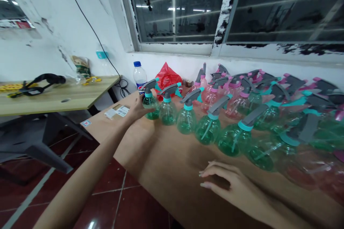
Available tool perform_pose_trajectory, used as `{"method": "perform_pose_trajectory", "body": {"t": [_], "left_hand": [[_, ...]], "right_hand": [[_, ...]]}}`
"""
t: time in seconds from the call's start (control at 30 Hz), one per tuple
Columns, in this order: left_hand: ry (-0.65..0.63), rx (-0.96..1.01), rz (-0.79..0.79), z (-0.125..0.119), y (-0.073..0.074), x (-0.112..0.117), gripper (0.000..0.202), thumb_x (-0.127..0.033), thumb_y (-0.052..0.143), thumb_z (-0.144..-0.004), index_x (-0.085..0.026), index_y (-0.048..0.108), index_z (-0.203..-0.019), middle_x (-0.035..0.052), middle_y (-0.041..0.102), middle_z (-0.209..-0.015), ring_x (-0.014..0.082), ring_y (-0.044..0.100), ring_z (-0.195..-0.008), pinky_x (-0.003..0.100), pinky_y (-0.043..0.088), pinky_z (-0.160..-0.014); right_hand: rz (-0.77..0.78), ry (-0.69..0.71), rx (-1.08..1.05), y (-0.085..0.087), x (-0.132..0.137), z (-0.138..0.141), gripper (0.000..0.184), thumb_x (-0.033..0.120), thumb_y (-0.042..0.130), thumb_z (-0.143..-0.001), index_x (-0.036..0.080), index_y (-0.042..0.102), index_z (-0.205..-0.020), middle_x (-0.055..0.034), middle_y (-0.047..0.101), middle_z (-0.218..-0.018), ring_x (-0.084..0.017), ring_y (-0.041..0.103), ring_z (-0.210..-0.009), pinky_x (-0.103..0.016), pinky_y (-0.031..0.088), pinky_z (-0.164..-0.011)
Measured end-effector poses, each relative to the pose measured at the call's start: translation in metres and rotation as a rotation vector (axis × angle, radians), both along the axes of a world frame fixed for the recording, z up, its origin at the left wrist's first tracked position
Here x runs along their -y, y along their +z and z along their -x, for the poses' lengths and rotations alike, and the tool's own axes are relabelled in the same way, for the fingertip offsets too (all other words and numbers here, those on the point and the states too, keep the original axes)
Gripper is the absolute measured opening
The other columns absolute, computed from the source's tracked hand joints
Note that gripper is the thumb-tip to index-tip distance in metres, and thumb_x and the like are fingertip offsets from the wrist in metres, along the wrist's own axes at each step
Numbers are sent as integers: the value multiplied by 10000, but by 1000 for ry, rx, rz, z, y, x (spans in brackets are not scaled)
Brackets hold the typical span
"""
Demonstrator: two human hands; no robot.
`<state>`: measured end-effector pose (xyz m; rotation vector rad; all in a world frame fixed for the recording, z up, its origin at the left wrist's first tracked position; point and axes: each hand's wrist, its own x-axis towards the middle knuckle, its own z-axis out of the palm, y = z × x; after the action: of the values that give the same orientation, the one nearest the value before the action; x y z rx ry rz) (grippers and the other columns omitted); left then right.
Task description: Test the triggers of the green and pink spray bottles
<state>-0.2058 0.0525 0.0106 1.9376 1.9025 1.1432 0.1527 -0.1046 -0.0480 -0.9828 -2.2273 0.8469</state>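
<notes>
My left hand (138, 109) reaches to the far left end of a row of spray bottles. Its fingers curve around the body of a green spray bottle (152, 114) with a grey and teal trigger head. Beside it, a second green spray bottle (168, 112) stands upright, and several more of the same kind run toward the right. In front of that row, my right hand (228, 182) hovers over the brown table (166, 157). Its thumb and fingers are apart, with nothing between them.
Pink spray bottles (211, 98) crowd behind the green ones, near the wall. A red plastic bag (168, 75) and a blue-capped drink bottle (139, 75) are at the back. Labelled cardboard (116, 111) lies at left. Another desk (80, 98) holds a black strap device (40, 84).
</notes>
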Motion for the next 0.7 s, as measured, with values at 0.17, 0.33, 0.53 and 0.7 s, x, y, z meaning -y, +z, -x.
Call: {"method": "perform_pose_trajectory", "body": {"t": [0.17, 0.33, 0.53, 0.7], "left_hand": [[-21, 40, 39, -2, -5, -3, 318, -305, 589, -937, -166, 556, -1221, 96, 588, -1222, 238, 628, -1004, 442, 541, -828], [49, 89, -17, 0, -4, 10, 478, -362, 742, -795, -160, 547, -1182, 88, 632, -1101, 260, 638, -966, 425, 547, -801], [82, 154, -98, -8, 8, 81, 596, -479, 764, -669, -197, 490, -1117, 62, 650, -977, 265, 669, -879, 417, 564, -744], [18, 83, -105, -61, 13, 164, 568, -512, 784, -642, -239, 521, -1065, 54, 664, -1040, 289, 668, -907, 490, 550, -815]], "right_hand": [[-3, 8, 11, -1, -2, 0, 62, 321, 648, -861, 295, 664, -916, 21, 720, -938, -194, 659, -1001, -313, 534, -837], [-4, 14, -3, 1, -5, 2, 54, 316, 640, -869, 276, 659, -900, 12, 719, -926, -189, 668, -968, -309, 532, -840], [15, 8, -12, 11, -2, 6, 92, 341, 619, -878, 268, 648, -926, 1, 708, -918, -182, 673, -901, -313, 534, -818], [24, -56, 36, 23, 3, 8, 296, 415, 637, -837, 277, 616, -1099, -29, 693, -1070, -224, 651, -1021, -391, 519, -913]]}}
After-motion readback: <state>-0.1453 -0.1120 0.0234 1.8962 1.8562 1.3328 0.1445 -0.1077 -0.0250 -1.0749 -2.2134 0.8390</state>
